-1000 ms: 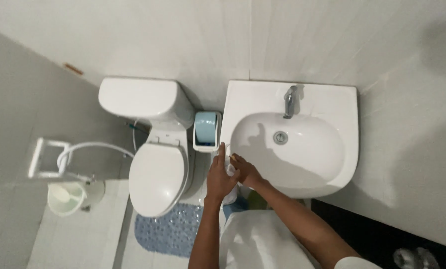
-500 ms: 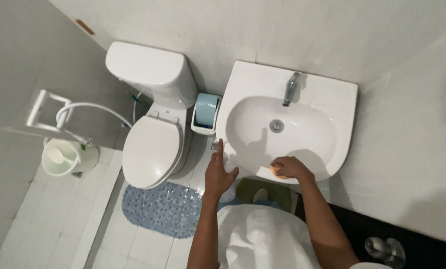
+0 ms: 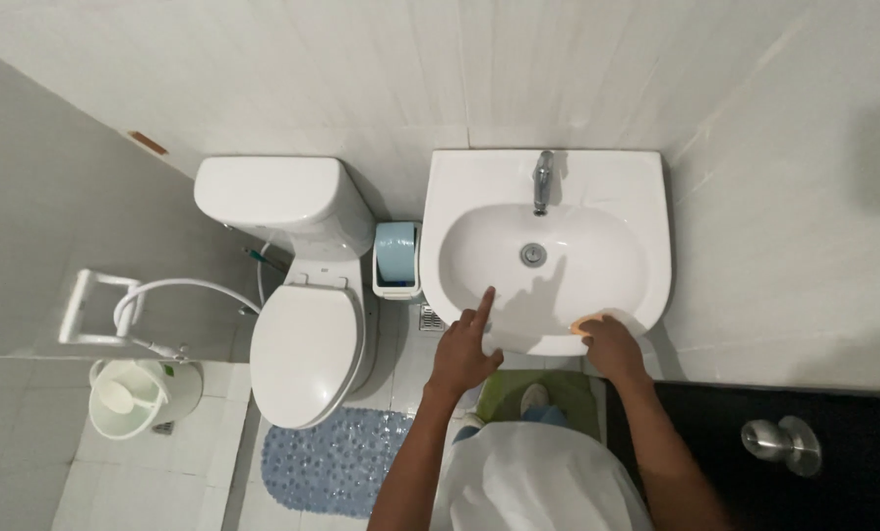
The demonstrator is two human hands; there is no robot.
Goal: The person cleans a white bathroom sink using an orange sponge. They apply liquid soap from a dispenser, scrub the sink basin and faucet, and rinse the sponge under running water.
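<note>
A white wall-hung sink (image 3: 558, 187) with a chrome tap (image 3: 543, 179) fills the middle of the head view. My left hand (image 3: 464, 349) hovers at the sink's front left rim, index finger stretched out and pointing into the basin, holding nothing. My right hand (image 3: 609, 344) presses a small orange sponge (image 3: 587, 322) against the front right rim of the sink. Only a sliver of the sponge shows past the fingers. My white shirt fills the bottom of the view.
A white toilet (image 3: 307, 344) with closed lid stands left of the sink, a small light-blue bin (image 3: 397, 258) between them. A blue bath mat (image 3: 336, 462), a white bucket (image 3: 145, 398), a spray hose (image 3: 179, 290) and a dark door with a round knob (image 3: 782, 442) surround me.
My right hand slid with the sponge from the sink's left front edge along the rim to the front right. My left hand lifted slightly and extended its index finger.
</note>
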